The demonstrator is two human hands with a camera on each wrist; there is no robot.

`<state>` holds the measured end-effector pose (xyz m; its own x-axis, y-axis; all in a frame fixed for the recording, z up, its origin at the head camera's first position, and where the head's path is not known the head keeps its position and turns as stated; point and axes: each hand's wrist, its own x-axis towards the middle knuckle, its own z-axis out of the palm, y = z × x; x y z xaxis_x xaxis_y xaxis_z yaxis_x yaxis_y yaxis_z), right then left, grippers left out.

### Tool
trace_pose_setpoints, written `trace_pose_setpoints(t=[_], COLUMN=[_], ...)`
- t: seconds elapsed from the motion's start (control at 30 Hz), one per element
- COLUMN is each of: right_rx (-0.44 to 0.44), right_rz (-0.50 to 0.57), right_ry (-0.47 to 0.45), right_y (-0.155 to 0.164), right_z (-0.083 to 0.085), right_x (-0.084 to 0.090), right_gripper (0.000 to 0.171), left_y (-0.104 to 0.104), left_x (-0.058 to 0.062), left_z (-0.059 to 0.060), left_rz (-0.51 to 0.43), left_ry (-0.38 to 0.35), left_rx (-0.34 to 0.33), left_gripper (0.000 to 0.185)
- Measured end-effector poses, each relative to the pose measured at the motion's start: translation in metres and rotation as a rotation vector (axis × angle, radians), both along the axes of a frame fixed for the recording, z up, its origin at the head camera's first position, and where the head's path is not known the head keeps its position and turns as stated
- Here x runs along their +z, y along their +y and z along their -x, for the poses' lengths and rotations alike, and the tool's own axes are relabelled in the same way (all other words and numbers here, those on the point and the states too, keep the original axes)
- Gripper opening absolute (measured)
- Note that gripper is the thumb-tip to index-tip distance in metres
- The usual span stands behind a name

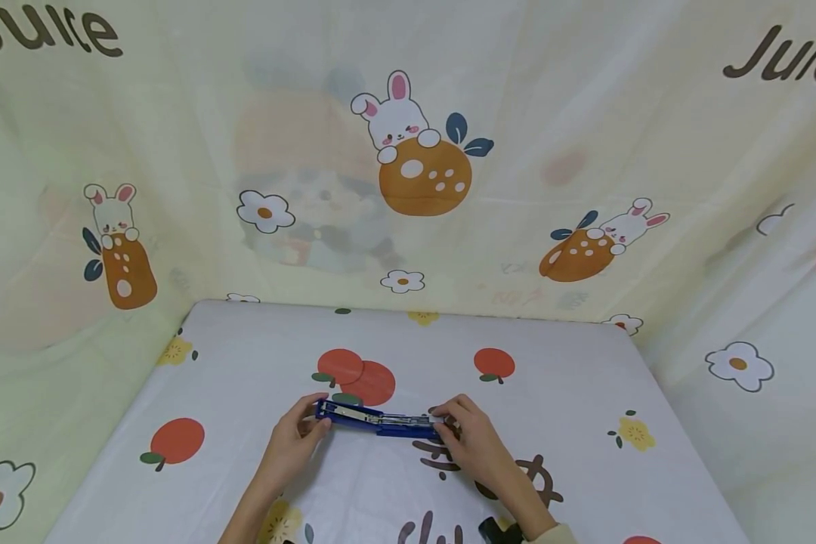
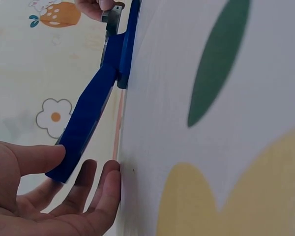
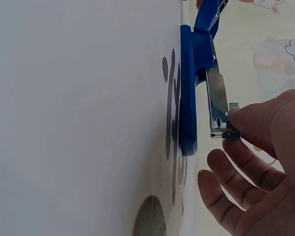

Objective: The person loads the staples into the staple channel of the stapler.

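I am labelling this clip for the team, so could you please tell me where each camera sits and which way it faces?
Head: worn on the head, looking forward and down at the table; both forearms show, left hand and right hand on the opened blue stapler.
Left wrist: beside the tabletop, looking along the stapler's lid; thumb and fingers show.
Right wrist: from the opposite end, at the metal magazine; fingertips pinch its end.
All views share the stapler.

Blue stapler (image 1: 381, 421), fruit-printed white tablecloth (image 1: 551, 393)
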<state>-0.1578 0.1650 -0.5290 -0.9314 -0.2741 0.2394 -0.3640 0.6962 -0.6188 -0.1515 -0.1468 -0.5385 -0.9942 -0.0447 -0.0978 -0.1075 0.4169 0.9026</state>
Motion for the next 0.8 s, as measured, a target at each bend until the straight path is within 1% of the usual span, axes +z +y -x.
trace_pose_setpoints(t=[0.43,0.8], right_rx=[0.017,0.017], right_rz=[-0.018,-0.02], right_ry=[0.004,-0.021], right_y=[-0.0007,-0.0005], right_z=[0.0023,0.0031], right_x=[-0.0019,-0.0031], right_gripper=[0.016,0.014], left_y=[-0.0005,-0.001], left_x=[-0.0003,-0.0018], left_z=[0.0011,0.0015], left_rz=[-0.01,-0.02], left_ry=[-0.003,0.001], left_rx=[-0.004,-0.002], left_gripper=[0.046,0.046])
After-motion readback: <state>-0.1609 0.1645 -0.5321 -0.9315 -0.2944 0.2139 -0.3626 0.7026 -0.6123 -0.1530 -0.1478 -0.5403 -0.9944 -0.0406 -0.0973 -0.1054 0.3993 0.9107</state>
